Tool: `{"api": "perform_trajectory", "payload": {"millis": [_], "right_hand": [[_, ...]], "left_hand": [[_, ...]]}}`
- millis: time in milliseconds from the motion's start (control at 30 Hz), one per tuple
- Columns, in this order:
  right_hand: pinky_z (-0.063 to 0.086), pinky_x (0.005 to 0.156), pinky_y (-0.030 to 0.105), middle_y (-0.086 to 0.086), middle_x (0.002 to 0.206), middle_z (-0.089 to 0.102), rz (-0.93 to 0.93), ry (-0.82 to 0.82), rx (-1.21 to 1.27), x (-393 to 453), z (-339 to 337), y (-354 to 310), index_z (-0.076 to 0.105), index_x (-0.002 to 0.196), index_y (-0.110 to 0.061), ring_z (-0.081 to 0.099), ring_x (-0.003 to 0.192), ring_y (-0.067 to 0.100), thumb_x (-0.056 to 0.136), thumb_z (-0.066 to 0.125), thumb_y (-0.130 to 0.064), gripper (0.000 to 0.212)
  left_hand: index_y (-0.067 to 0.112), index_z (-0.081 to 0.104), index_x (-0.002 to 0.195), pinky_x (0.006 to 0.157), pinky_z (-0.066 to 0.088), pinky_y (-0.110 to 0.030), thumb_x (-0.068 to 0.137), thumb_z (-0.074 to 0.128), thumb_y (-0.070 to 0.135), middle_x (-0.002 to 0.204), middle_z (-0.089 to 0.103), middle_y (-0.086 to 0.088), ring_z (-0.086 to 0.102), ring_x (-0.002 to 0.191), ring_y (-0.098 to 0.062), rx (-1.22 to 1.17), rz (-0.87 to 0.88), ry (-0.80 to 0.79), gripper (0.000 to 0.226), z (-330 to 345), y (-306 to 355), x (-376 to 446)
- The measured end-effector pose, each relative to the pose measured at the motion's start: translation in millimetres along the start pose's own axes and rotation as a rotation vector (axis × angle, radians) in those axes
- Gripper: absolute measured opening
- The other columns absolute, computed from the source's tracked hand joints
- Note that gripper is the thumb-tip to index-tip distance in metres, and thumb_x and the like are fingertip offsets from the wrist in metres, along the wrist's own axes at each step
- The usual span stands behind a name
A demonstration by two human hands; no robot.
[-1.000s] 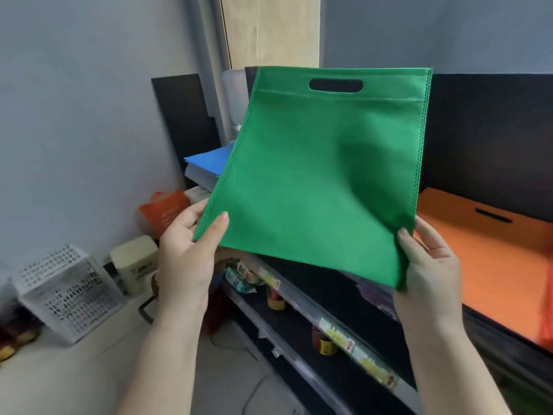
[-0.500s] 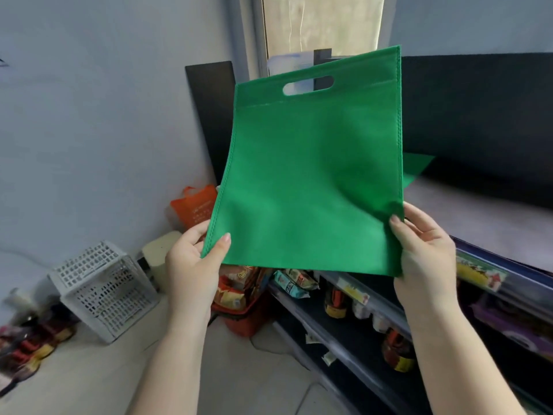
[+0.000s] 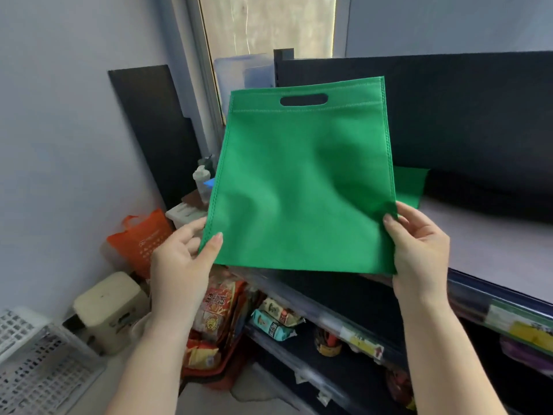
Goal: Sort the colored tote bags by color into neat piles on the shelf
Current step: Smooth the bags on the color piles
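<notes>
I hold a flat green tote bag [image 3: 302, 187] up in front of me, its cut-out handle at the top. My left hand [image 3: 182, 265] pinches its lower left corner and my right hand [image 3: 419, 250] grips its lower right edge. Behind the bag, a corner of another green tote bag [image 3: 411, 187] lies flat on the grey shelf top [image 3: 490, 253]. The rest of that pile is hidden by the bag I hold.
A black back panel [image 3: 466, 121] rises behind the shelf. Lower shelves [image 3: 344, 333] hold snack packets and jars. On the floor at left stand an orange bag [image 3: 140, 241], a cream box [image 3: 110, 310] and a white perforated basket [image 3: 39, 366].
The view has swung left along the shelf: the orange pile and blue pile are out of sight, and a green pile shows behind. The held bag sits lower, over that green pile.
</notes>
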State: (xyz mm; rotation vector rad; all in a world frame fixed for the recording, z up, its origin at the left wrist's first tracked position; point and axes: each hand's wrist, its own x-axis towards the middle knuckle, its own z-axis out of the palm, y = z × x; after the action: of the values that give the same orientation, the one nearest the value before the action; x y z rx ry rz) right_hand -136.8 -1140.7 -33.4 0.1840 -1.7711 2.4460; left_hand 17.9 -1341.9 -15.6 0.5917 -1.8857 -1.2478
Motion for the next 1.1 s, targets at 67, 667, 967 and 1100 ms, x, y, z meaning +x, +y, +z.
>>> {"api": "perform_trajectory", "payload": {"millis": [67,667,967,1100], "right_hand": [[0.054,0.079,0.024,-0.014,0.080,0.073,-0.037,0.049,-0.035,19,3,4,0.068,0.097,-0.019,0.067,0.080,0.003,0.091,0.058,0.002,0.025],[0.055,0.085,0.042,-0.001,0.092,0.070,-0.158,0.487,-0.833,81,6,17,0.069,0.115,-0.011,0.066,0.088,0.019,0.090,0.060,-0.004,0.027],[0.041,0.088,0.035,0.006,0.124,0.057,-0.063,0.459,-1.427,57,28,-7,0.044,0.141,-0.016,0.050,0.115,0.025,0.095,0.055,-0.028,0.049],[0.042,0.092,0.040,0.007,0.131,0.053,-0.001,0.425,-1.700,32,24,-36,0.037,0.145,-0.017,0.046,0.121,0.027,0.097,0.047,-0.039,0.054]], "left_hand": [[0.036,0.062,0.099,0.064,0.057,-0.030,0.090,0.060,0.009,0.090,0.073,0.017,0.071,0.081,-0.008,-0.025,0.007,-0.071,0.029,16,-5,27],[0.017,0.057,0.124,0.071,0.041,-0.033,0.090,0.060,0.033,0.083,0.054,0.004,0.053,0.085,-0.023,0.459,0.195,-0.660,0.038,135,-47,165],[0.006,0.056,0.121,0.084,0.037,-0.044,0.084,0.066,0.034,0.113,0.058,-0.014,0.050,0.104,-0.036,0.533,0.659,-0.768,0.048,165,-44,185],[0.014,0.044,0.136,0.091,0.034,-0.039,0.092,0.048,0.047,0.131,0.050,-0.005,0.045,0.118,-0.027,0.601,0.905,-0.855,0.055,188,-18,171]]}}
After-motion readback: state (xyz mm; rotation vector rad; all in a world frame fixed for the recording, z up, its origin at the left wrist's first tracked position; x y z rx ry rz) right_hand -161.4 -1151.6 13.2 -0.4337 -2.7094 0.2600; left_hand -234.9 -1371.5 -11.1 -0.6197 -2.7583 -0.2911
